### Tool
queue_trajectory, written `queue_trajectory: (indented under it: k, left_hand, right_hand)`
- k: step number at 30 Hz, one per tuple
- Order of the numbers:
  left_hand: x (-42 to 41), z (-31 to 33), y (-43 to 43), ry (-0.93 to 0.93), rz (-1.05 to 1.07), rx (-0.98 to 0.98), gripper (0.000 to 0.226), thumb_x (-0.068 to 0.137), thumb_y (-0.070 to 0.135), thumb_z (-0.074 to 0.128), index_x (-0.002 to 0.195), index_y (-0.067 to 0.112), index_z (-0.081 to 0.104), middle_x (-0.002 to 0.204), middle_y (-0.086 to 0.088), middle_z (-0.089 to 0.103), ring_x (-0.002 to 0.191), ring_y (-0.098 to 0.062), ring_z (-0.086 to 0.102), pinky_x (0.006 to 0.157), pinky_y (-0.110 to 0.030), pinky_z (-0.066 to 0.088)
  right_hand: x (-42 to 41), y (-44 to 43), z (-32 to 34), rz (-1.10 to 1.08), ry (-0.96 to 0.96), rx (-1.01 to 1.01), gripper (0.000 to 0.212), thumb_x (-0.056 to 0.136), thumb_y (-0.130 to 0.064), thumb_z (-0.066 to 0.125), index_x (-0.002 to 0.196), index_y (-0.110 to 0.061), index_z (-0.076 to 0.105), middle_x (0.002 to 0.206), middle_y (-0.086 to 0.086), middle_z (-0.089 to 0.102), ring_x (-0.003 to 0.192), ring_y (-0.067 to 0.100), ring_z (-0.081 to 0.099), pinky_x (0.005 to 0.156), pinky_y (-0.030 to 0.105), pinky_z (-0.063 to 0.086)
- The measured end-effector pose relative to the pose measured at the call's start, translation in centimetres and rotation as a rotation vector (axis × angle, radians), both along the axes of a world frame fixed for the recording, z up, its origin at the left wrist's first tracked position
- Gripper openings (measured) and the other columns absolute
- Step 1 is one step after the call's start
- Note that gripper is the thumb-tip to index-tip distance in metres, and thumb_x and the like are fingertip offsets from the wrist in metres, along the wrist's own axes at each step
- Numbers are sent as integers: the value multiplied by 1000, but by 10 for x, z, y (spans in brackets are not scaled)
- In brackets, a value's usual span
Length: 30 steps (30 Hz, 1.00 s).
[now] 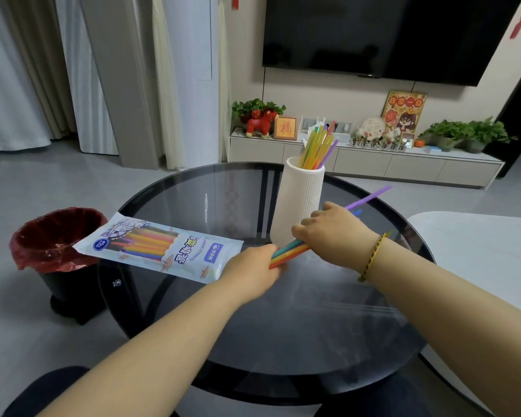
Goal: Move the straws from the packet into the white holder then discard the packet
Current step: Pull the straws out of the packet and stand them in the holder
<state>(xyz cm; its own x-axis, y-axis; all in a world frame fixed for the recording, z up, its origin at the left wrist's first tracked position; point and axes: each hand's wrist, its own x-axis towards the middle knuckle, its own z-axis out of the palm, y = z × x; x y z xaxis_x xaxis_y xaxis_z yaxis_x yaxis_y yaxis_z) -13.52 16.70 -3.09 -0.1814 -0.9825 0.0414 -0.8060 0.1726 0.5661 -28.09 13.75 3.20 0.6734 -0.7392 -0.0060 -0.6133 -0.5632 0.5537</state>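
The white-and-blue straw packet [160, 251] lies on the round glass table [283, 335], its far end over the table's left edge, with coloured straws still inside. My left hand [253, 267] grips the packet's open end. My right hand [333, 233] is closed around a bundle of coloured straws [292, 250] that reaches from the packet's mouth up to the right, a purple tip [373, 195] sticking out past the hand. The white ribbed holder [300, 197] stands just behind my right hand with several straws [318, 147] upright in it.
A black bin lined with a red bag [54, 236] stands on the floor left of the table, under the packet's far end. A white surface [478, 251] lies at the right. A low cabinet with plants and ornaments [364, 164] runs along the far wall.
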Motion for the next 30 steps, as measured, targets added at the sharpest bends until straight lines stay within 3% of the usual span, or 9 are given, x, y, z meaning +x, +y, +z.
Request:
queue_trajectory:
  k: [2,4,7,11,13,17,19,21,30]
  left_hand:
    - [3,-4,-3,77,7,26,14,88,32,44,76,25,43,68,2,49,63,-19,47,50,-26,33]
    - [7,-5,-6,171,19,32,14,88,32,44,75,25,45,63,3,47,57,-15,45,49,-26,32]
    - [13,-4,-10,350,39,26,26,88,30,46,62,28,43,57,4,44,53,-13,42,52,-26,37]
    - [13,8,-18,512,106,-36,26,86,27,51,62,28,43,57,3,44,57,-20,48,60,-37,48]
    - [12,13,-20,626,95,-33,23,86,25,53,64,27,47,53,3,44,50,-15,45,64,-40,49]
    - [11,16,-19,686,25,-6,26,84,23,53,59,24,46,33,10,46,35,-2,40,54,-27,40]
    - [11,15,-19,686,-2,9,30,85,23,52,56,22,44,33,11,47,36,-2,40,51,-25,37]
    - [13,13,-19,704,-22,6,30,86,19,52,56,20,46,34,11,48,37,-2,41,52,-25,37]
    - [26,-2,-21,776,-13,18,23,80,11,59,63,25,54,43,11,56,44,2,56,47,-10,47]
  right_hand:
    - [1,2,0,56,-19,-130,26,88,-19,47,114,-15,49,112,8,62,109,31,53,108,45,26]
    - [-4,2,-1,125,-106,-393,47,76,-23,61,122,-18,52,122,9,62,121,32,50,110,54,22]
    - [-6,5,-4,240,-734,-448,73,63,-24,64,131,-17,38,138,19,44,133,30,32,109,55,22]
    - [11,10,1,-43,-1988,169,86,76,-25,62,143,-16,8,152,10,16,138,22,21,114,40,21]
    - [20,5,3,-164,-2269,609,78,81,-22,62,143,-18,13,149,11,28,131,19,35,106,34,32]
    - [42,-2,9,-36,-1917,935,30,79,-14,62,107,-23,54,105,4,64,98,9,61,83,14,49]
    - [51,-3,14,-2,-1816,929,19,80,-9,63,87,-25,57,73,-7,69,70,0,66,60,6,50]
    - [59,-4,18,12,-1820,948,17,82,-3,58,74,-17,56,46,-9,61,49,3,62,50,12,51]
    - [78,-7,6,20,-1734,1083,19,81,-1,59,70,-16,56,41,-5,58,43,8,58,45,17,50]
